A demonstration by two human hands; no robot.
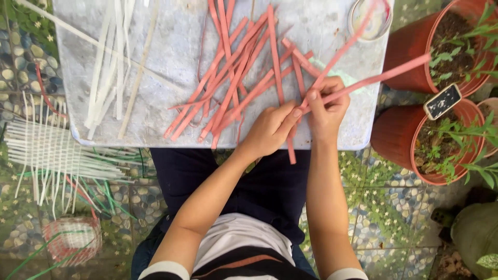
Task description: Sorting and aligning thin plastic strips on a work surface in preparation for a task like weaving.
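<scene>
Pebble-patterned floor tiles surround a low grey tabletop (171, 103). Head view: pink strips (233, 78) lie fanned across its middle, white strips (111, 62) at its left. Left hand (270, 129) and right hand (327, 109) meet at the near edge, fingers pinched on several pink strips. White woven mat (46, 150) lies on the floor at left; terracotta pots (399, 129) stand at right.

Soft even daylight, faint shadows, sharp focus, slight edge distortion

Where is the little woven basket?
The small red-and-white woven basket sits on the floor at the lower left, below the flat white woven mat.
</scene>
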